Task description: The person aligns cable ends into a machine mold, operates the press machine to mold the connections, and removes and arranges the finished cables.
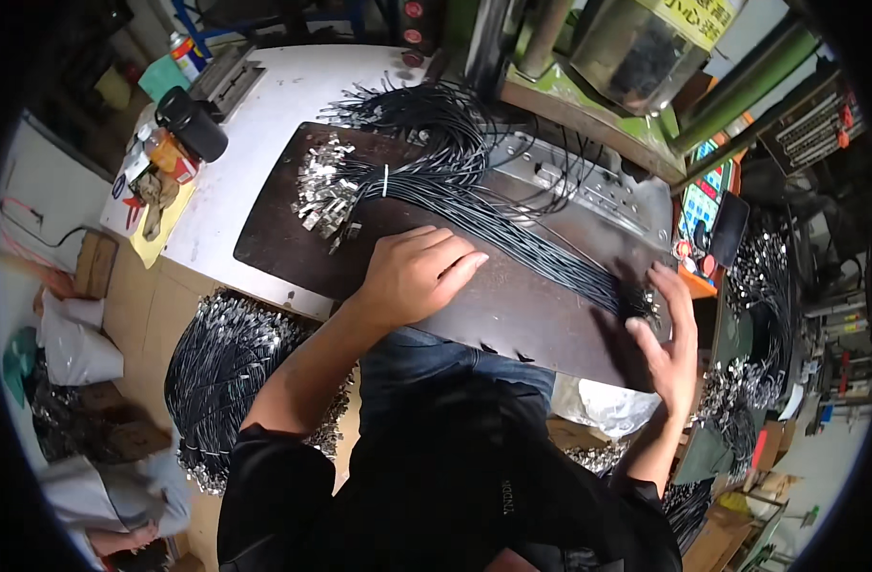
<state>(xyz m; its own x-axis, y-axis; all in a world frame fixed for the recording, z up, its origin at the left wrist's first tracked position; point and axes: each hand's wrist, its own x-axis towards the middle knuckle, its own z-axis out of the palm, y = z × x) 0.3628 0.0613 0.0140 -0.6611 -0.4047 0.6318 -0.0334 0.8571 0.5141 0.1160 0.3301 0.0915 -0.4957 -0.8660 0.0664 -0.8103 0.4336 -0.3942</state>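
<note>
A long bundle of thin black cables [531, 250] runs slantwise over the dark board [407, 296]. Near its left end a white tie [386, 181] gathers it, and silvery metal end fittings [326, 195] fan out there. My right hand [672, 334] is by the bundle's right end, thumb and fingers spread around the small metal tips [648, 303]; whether it touches them I cannot tell. My left hand [417, 276] hovers over the board's near part, below the bundle, fingers loosely bent and thumb apart, with nothing seen in it.
Behind the bundle lie more looped cables [445, 114] and a metal plate [598, 181] under a green press [588, 114]. A control panel [700, 205] stands at right. A black cup [193, 124] and bottle [169, 154] stand left. Cable heaps [235, 372] hang below; another person's arm [121, 539] shows lower left.
</note>
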